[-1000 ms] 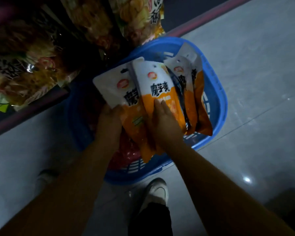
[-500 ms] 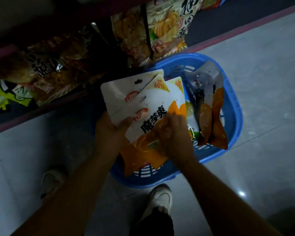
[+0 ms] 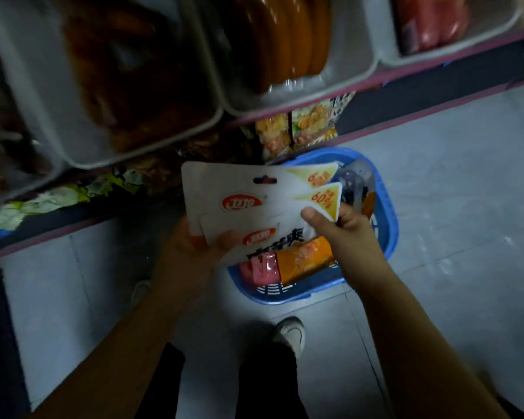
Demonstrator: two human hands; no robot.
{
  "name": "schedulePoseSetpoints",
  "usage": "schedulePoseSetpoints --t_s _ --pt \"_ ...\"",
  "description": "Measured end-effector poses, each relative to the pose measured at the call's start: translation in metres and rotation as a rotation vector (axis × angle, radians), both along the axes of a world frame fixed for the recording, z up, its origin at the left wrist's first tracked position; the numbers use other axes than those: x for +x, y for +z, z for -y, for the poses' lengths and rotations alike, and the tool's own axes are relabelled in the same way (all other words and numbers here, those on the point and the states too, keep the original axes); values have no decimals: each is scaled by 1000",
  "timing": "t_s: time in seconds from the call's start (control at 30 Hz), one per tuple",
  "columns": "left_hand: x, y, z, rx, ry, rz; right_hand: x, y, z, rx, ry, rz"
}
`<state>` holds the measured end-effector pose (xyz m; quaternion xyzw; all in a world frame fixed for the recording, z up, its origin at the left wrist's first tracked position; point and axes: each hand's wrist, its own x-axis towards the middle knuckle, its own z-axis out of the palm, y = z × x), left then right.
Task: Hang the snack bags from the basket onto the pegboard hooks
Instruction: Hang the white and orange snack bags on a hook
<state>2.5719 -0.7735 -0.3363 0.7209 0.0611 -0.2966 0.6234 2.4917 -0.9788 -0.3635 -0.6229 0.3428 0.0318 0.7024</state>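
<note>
Left hand (image 3: 194,249) and right hand (image 3: 342,228) both clamp fingers on overlapped snack bags (image 3: 254,204), above blue basket (image 3: 387,225) on floor (image 3: 451,176).

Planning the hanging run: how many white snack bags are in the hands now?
2. Back bag is pinched by the left hand; front bag overlaps it, held by both, right hand at its corner. More may hide behind.

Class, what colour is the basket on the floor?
Blue, seen in the head view: the basket.
</note>
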Motion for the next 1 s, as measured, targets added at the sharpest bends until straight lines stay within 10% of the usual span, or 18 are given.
schedulePoseSetpoints --t_s 0.5,1.0 --pt "8 383 -118 -229 437 297 50 402 -125 -151 107 473" --pt "120 557 -309 -409 602 711 165 563 -305 -384 165 818"
